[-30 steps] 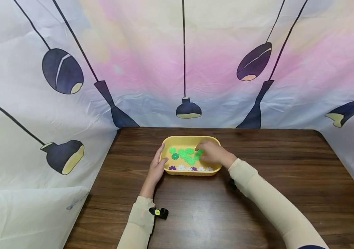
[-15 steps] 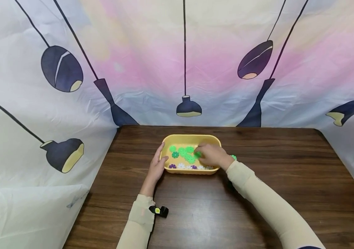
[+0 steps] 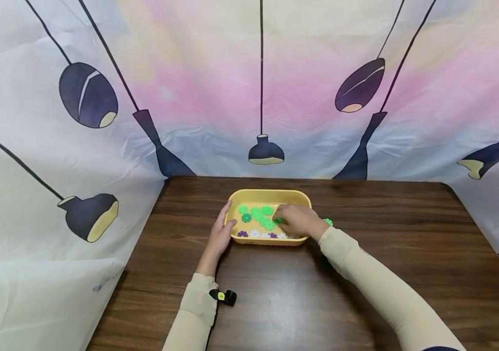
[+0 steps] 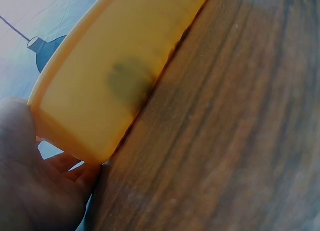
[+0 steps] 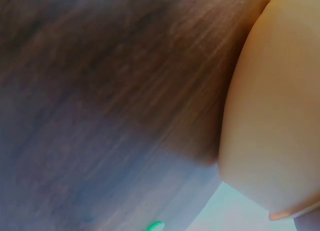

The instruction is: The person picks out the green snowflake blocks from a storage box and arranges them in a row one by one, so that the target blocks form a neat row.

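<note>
On the table stands a yellow plastic tray (image 3: 271, 197) with several flower-shaped discs inside. My left hand (image 3: 221, 231) grips its left end, the thumb over the rim; the left wrist view shows this hand (image 4: 45, 176) against the tray's outer wall (image 4: 80, 111). Bright green discs (image 3: 260, 215) cluster mid-tray beside a darker green disc (image 3: 246, 218). My right hand (image 3: 297, 219) reaches inside the right half, its curled fingers pinching a green disc (image 3: 278, 220), mostly covered by the fingers. White discs (image 3: 254, 233) and purple discs (image 3: 242, 234) lie along the near wall.
A green disc (image 3: 328, 222) lies on the table outside the tray, beyond the right wrist. The dark wooden table (image 3: 284, 292) extends on both sides. Behind it hangs a cloth backdrop (image 3: 214, 97) printed with lamps.
My right hand has shifted slightly left inside the tray, its fingers curling over a green disc. Another green disc beyond the right wrist has come into sight. My left hand keeps its grip.
</note>
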A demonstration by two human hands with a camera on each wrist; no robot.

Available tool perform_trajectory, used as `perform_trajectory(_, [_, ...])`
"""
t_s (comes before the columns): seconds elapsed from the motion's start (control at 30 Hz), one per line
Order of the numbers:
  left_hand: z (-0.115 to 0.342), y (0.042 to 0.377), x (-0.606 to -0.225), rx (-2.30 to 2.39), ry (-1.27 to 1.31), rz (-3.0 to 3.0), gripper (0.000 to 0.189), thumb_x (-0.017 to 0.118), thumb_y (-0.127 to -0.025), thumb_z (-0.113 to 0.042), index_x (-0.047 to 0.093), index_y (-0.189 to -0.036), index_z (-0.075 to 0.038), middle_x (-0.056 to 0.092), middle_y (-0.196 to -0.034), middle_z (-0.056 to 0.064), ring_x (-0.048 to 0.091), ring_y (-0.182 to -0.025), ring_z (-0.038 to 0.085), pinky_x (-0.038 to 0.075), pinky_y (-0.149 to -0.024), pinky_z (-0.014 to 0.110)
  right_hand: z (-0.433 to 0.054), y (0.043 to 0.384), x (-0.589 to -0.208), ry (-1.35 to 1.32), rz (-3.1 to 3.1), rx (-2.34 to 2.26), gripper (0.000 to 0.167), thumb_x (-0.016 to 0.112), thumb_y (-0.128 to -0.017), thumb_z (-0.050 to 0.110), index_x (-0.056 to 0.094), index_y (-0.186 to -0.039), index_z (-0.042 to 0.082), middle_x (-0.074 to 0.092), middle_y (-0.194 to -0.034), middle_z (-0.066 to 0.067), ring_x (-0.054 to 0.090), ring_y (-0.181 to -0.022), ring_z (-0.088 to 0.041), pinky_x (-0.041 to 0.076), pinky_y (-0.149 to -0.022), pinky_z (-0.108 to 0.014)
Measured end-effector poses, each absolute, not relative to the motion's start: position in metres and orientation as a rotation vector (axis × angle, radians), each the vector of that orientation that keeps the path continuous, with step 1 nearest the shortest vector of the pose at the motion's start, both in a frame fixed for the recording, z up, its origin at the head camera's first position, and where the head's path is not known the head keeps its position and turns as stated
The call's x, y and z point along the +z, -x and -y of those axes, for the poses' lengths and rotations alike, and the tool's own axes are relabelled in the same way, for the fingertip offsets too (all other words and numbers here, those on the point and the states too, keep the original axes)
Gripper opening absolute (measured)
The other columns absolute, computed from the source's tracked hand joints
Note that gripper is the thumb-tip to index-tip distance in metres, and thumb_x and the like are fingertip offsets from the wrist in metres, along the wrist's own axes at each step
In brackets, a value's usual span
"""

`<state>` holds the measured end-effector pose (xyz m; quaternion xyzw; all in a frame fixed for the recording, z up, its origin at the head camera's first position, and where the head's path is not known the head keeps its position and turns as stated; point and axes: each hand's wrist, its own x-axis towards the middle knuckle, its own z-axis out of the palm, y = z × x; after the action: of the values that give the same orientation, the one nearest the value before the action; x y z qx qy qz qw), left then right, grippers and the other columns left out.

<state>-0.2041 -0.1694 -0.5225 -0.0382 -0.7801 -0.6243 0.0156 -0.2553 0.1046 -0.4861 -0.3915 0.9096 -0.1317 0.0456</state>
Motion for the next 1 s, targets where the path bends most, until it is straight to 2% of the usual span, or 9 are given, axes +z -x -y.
perform_trajectory(0.13, [0.169, 0.204, -0.523, -1.958, 0.122, 2.417, 0.063, 0.049, -0.107, -0.008, 0.033, -0.167, -0.013, 0.026, -0.174, 0.010, 0.018, -0.160, 0.034, 0.017, -0.127, 0.058, -0.105, 0.255, -0.488, 1.165, -2.796, -0.415, 0.021, 0.069, -0.097, 0.008, 0.079, -0.115, 0.015, 0.072, -0.110, 0.000, 0.068, -0.095, -0.016, 0.058, -0.084, -0.036])
perform_trajectory(0.2, [0.170, 0.208, -0.528, -1.947, 0.119, 2.421, 0.063, 0.050, -0.107, -0.009, 0.033, -0.167, -0.015, 0.026, -0.173, 0.009, 0.019, -0.160, 0.033, 0.018, -0.127, 0.058, -0.106, 0.255, -0.488, 1.146, -2.806, -0.413, 0.020, 0.069, -0.097, 0.009, 0.078, -0.113, 0.016, 0.069, -0.105, 0.001, 0.063, -0.085, -0.013, 0.055, -0.075, -0.033])
perform_trajectory(0.3, [0.169, 0.209, -0.528, -1.961, 0.101, 2.427, 0.063, 0.049, -0.107, -0.007, 0.031, -0.167, -0.013, 0.024, -0.174, 0.010, 0.017, -0.160, 0.033, 0.016, -0.127, 0.057, -0.106, 0.255, -0.488, 1.121, -2.817, -0.432, 0.019, 0.069, -0.096, 0.014, 0.077, -0.114, 0.016, 0.068, -0.104, 0.001, 0.056, -0.078, -0.009, 0.050, -0.070, -0.031])
perform_trajectory(0.43, [0.168, 0.208, -0.521, -1.977, 0.083, 2.435, 0.063, 0.047, -0.107, -0.004, 0.029, -0.167, -0.009, 0.023, -0.174, 0.013, 0.015, -0.160, 0.035, 0.014, -0.128, 0.056, -0.107, 0.254, -0.486, 1.104, -2.831, -0.501, 0.026, 0.069, -0.096, 0.019, 0.076, -0.120, 0.013, 0.069, -0.111, -0.001, 0.059, -0.081, -0.009, 0.053, -0.072, -0.032])
perform_trajectory(0.63, [0.164, 0.193, -0.494, -1.982, 0.085, 2.443, 0.062, 0.049, -0.106, -0.002, 0.033, -0.165, -0.005, 0.025, -0.172, 0.018, 0.019, -0.159, 0.038, 0.017, -0.127, 0.058, -0.107, 0.254, -0.484, 1.079, -2.809, -0.579, 0.031, 0.067, -0.096, 0.017, 0.077, -0.125, 0.010, 0.068, -0.114, -0.003, 0.058, -0.082, -0.011, 0.052, -0.074, -0.033])
perform_trajectory(0.9, [0.162, 0.189, -0.492, -1.996, 0.083, 2.420, 0.062, 0.049, -0.105, -0.003, 0.033, -0.165, -0.006, 0.026, -0.172, 0.018, 0.019, -0.159, 0.038, 0.016, -0.127, 0.058, -0.109, 0.257, -0.481, 1.156, -2.765, -0.671, 0.026, 0.066, -0.098, 0.012, 0.078, -0.120, 0.006, 0.065, -0.106, -0.004, 0.053, -0.075, -0.011, 0.052, -0.075, -0.033])
perform_trajectory(1.0, [0.162, 0.191, -0.494, -1.999, 0.092, 2.413, 0.062, 0.048, -0.105, -0.002, 0.033, -0.165, -0.005, 0.026, -0.172, 0.017, 0.018, -0.159, 0.038, 0.016, -0.127, 0.057, -0.110, 0.259, -0.477, 1.170, -2.749, -0.663, 0.025, 0.067, -0.097, 0.011, 0.078, -0.119, 0.005, 0.065, -0.107, -0.005, 0.055, -0.077, -0.011, 0.053, -0.077, -0.034])
